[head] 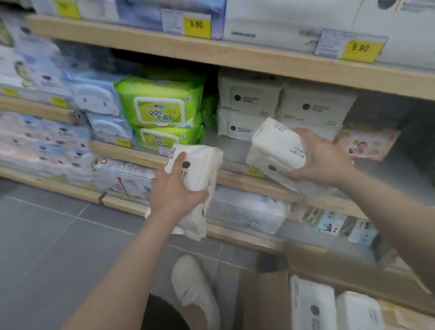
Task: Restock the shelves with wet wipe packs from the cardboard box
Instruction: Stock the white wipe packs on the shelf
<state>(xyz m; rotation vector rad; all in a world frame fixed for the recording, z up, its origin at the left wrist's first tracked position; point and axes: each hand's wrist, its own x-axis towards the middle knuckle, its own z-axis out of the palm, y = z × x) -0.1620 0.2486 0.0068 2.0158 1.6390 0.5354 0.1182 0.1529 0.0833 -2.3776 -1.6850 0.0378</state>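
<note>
Left hand (178,191): arm extended forward and up, fingers wrapped over a white wipe pack (199,176), index finger lying along its upper face. That pack, with at least one more beneath it, is held in front of the shelf edge (142,155), long axis running up and away toward the shelf, lower end drooping. Right hand (317,157): arm extended likewise, palm and fingers clasped over a second white pack (275,147), tilted, long axis running from lower right to upper left, pointing toward the stacked white packs (284,107) on the shelf. Cardboard box (349,266), lower right, contains further white packs (314,313).
</note>
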